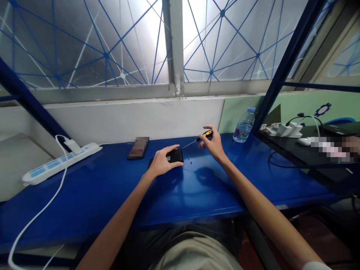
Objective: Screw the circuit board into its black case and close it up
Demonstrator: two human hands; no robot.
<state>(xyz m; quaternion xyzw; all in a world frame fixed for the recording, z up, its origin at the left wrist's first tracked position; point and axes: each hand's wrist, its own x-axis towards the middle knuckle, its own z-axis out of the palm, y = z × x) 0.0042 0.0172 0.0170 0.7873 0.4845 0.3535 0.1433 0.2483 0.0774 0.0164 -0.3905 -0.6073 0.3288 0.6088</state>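
Note:
My left hand (163, 161) lies flat on a small black box-shaped device (176, 155) on the blue table (112, 187), pinning it down. My right hand (213, 144) grips a screwdriver (201, 138) with a yellow and black handle. Its thin shaft slants down to the left, and its tip touches the device's upper right corner. A few tiny dark specks, perhaps screws (190, 163), lie on the table just right of the device.
A dark phone-like object (137, 148) lies behind the device. A white power strip (60, 162) with a cable sits at the left. A plastic water bottle (244, 125) stands at the right, beside a blue frame post (277, 75). White chargers (284, 130) rest on a neighbouring dark table.

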